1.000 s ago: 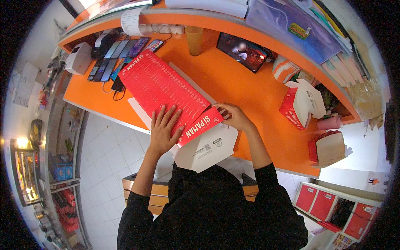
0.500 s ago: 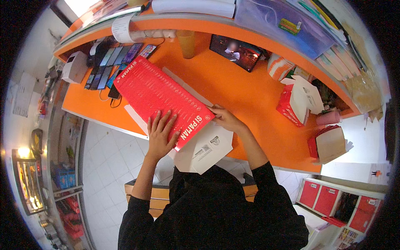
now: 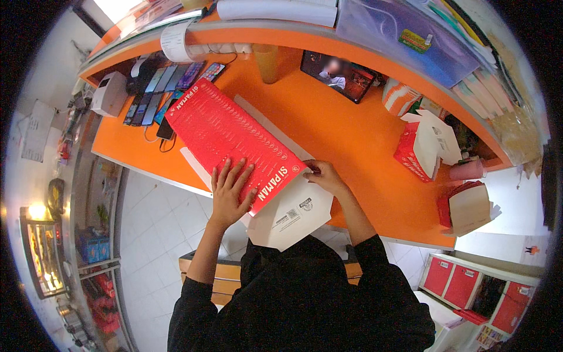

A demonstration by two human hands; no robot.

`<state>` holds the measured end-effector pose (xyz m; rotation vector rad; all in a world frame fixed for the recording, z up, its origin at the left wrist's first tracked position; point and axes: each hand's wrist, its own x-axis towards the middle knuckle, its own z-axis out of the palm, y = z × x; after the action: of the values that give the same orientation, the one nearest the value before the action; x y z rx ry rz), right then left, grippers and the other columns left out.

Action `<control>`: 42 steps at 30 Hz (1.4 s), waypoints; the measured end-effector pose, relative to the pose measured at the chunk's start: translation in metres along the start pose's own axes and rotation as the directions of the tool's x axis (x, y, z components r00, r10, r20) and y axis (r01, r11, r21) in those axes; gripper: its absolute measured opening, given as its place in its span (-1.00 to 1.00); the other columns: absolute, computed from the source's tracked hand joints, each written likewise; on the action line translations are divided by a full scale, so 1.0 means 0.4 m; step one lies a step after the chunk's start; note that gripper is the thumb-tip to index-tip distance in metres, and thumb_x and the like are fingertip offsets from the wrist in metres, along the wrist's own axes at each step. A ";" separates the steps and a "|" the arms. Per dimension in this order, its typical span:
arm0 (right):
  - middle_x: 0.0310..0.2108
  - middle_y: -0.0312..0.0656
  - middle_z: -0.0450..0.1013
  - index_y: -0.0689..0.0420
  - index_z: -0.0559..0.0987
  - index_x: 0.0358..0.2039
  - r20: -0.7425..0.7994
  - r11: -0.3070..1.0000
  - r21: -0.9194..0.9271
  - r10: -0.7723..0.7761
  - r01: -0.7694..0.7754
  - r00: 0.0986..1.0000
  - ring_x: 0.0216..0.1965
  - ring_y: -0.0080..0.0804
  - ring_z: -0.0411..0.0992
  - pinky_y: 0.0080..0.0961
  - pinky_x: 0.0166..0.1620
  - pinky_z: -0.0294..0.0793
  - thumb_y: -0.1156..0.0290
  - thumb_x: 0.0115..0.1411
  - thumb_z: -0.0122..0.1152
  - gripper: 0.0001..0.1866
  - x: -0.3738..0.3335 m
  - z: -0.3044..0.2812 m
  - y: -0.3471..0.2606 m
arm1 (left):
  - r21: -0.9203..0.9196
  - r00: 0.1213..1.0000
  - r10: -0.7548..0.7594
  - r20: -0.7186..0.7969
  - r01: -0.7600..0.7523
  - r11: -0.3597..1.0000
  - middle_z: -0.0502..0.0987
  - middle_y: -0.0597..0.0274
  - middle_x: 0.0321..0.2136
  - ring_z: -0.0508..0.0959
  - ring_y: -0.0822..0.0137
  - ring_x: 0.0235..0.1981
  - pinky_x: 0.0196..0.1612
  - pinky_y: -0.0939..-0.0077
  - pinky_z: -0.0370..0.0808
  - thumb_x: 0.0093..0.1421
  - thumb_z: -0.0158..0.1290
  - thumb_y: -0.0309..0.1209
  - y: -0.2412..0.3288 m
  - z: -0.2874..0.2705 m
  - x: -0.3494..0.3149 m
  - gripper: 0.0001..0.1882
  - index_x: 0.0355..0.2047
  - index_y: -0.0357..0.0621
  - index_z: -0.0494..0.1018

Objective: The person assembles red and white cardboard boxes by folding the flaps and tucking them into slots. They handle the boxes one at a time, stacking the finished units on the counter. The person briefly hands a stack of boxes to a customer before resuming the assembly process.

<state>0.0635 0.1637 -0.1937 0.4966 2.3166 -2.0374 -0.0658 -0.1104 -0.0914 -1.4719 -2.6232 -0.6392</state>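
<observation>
A flattened red cardboard box [image 3: 229, 135] with white flaps lies slantwise across the orange desk, its near flap [image 3: 290, 220] sticking out over the desk's front edge toward me. My left hand [image 3: 231, 190] rests flat on the red panel near its lower left edge, fingers stretched and slightly spread. At the panel's near right corner, my right hand [image 3: 325, 178] has its thumb and fingers closed on the cardboard edge. The fingertips there are partly hidden.
Several phones [image 3: 153, 88] lie at the far left beside a white device [image 3: 109, 94]. A tall amber cup [image 3: 267, 63] and a lit tablet [image 3: 337, 76] stand along the back. Two folded red boxes, one open-topped [image 3: 410, 152] and one nearer [image 3: 466, 208], sit at the right by a pink cup [image 3: 468, 170].
The whole view has shifted slightly. My right fingers have curled more at the box corner, while my left hand stays flat on the red panel.
</observation>
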 end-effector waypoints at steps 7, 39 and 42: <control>-0.05 -0.19 0.44 0.19 0.42 0.06 -0.059 0.993 -0.034 -0.117 0.115 0.991 -0.16 -0.49 0.43 -0.53 -0.11 0.48 0.51 -0.03 0.36 -0.42 0.028 0.008 0.040 | -0.051 0.999 0.047 -0.012 -0.048 0.998 0.23 0.16 0.20 0.07 0.01 0.29 0.32 -0.06 -0.20 0.10 0.05 -0.01 -0.035 0.003 -0.009 -0.40 0.14 0.09 0.34; 0.20 -0.14 0.25 -0.04 0.44 0.11 0.485 0.712 -0.393 -0.377 0.582 0.789 0.16 -0.24 0.29 -0.38 0.15 0.32 0.40 -0.09 0.39 -0.33 0.100 -0.084 -0.256 | -0.287 0.949 -0.180 -0.259 0.102 0.952 0.33 0.03 0.14 0.22 -0.12 0.22 0.22 0.03 0.21 -0.22 0.38 -0.25 -0.001 0.046 -0.170 -0.25 0.04 -0.06 0.41; 0.17 -0.15 0.29 -0.02 0.47 0.07 0.475 0.724 -0.376 -0.386 0.578 0.791 0.15 -0.23 0.31 -0.39 0.14 0.34 0.43 -0.09 0.38 -0.38 0.113 -0.084 -0.232 | -0.263 0.948 -0.163 -0.274 0.089 0.961 0.39 0.05 0.08 0.28 -0.10 0.18 0.19 0.05 0.25 -0.22 0.38 -0.25 -0.005 0.044 -0.167 -0.32 -0.02 -0.08 0.46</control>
<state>0.0044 0.1970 -0.1091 -0.5439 2.7566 -1.3441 -0.0289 -0.1582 -0.1253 -1.1534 -2.4874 -1.1411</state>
